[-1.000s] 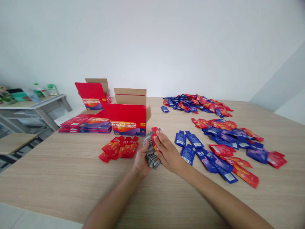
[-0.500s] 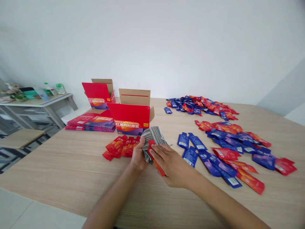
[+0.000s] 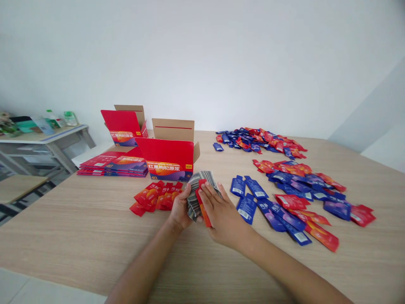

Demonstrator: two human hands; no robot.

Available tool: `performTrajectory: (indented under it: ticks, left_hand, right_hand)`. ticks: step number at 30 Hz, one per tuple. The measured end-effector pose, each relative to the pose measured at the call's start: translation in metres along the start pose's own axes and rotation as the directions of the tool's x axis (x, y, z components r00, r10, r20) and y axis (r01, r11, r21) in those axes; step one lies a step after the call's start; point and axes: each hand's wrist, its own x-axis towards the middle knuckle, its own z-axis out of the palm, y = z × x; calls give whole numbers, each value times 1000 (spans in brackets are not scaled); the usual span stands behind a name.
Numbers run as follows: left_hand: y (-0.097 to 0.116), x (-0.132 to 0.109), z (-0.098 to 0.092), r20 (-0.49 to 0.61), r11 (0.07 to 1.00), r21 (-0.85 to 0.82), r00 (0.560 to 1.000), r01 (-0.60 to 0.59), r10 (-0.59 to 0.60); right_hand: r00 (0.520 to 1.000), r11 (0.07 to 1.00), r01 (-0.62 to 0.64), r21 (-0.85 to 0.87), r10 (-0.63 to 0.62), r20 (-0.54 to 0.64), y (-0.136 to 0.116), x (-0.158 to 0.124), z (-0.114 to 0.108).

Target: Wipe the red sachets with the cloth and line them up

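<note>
My left hand [image 3: 179, 207] grips a thick stack of sachets [image 3: 195, 193] held on edge, silvery edges showing. My right hand [image 3: 221, 211] presses a red sachet [image 3: 202, 207] against the stack's right side, fingers flat along it. A small pile of red sachets [image 3: 157, 196] lies just left of my left hand. An open red box [image 3: 169, 158] stands right behind the stack. Blue sachets [image 3: 249, 198] lie on the table right of my right hand.
A second open red box [image 3: 124, 126] and a stack of flat folded boxes [image 3: 114, 164] sit at the back left. Mixed red and blue sachets [image 3: 303, 181] spread across the right of the wooden table [image 3: 79, 236], with another heap [image 3: 257, 138] at the back. A side desk [image 3: 41, 135] stands far left.
The red sachet slid down beside the stack and is now pressed against it. Both hands and the stack shifted slightly left again after a small drift right.
</note>
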Motion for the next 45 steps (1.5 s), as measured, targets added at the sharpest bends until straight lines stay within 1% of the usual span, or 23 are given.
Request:
performTrajectory:
  ticks: [4, 8, 11, 15, 18, 21, 23, 25, 27, 31, 34, 38, 41, 43, 45]
  left_hand:
    - [-2, 1, 2, 36, 1000, -22, 999, 10, -9]
    - [-4, 0, 5, 0, 999, -43, 1000, -19, 19]
    - [-5, 0, 6, -1, 999, -26, 1000, -23, 23]
    - [-3, -1, 4, -8, 1000, -26, 1000, -3, 2]
    - [1, -1, 3, -8, 999, -34, 1000, -27, 26]
    - [4, -1, 3, -19, 997, -24, 997, -73, 72]
    - [4, -1, 4, -10, 997, -16, 997, -80, 79]
    - [1, -2, 6, 14, 998, -12, 998, -66, 66]
    - [-2, -3, 8, 32, 999, -18, 999, -39, 40]
    - [-6, -5, 8, 49, 999, -46, 999, 15, -13]
    - [-7, -4, 6, 66, 997, -67, 998, 27, -22]
    - [-5, -3, 6, 63, 997, -70, 998, 22, -18]
    - [-2, -5, 8, 55, 998, -60, 999, 1, 2]
    - [0, -6, 9, 46, 998, -56, 999, -12, 14]
    - [1, -6, 8, 33, 998, -55, 999, -14, 16]
  right_hand:
    - [1000, 1000, 3, 28, -3, 9, 9, 0, -2]
    - [999, 999, 18, 47, -19, 40, 14, 0, -3]
    - [999, 998, 39, 44, -40, 23, 15, 0, 0]
    - [997, 994, 74, 82, -75, 12, 15, 0, 1]
    - [992, 987, 102, 128, -110, 64, 13, -2, -8]
    - [976, 979, 118, 168, -145, 162, 5, -6, -20]
    - [968, 978, 106, 182, -143, 205, -1, -8, -26]
    - [969, 980, 83, 181, -121, 213, -6, -8, -28]
    - [978, 987, 62, 151, -90, 187, -9, -7, -23]
    - [996, 998, 40, 40, -43, 80, -11, -2, -7]
    - [999, 1000, 19, 20, -20, 33, -9, 1, 2]
    - [999, 998, 19, 59, -17, -29, 1, 3, 6]
    - [996, 992, 61, 106, -53, -78, 8, 2, 3]
    - [993, 980, 103, 172, -89, -83, 12, 1, -2]
    - [992, 955, 117, 273, -100, -74, 18, -2, -10]
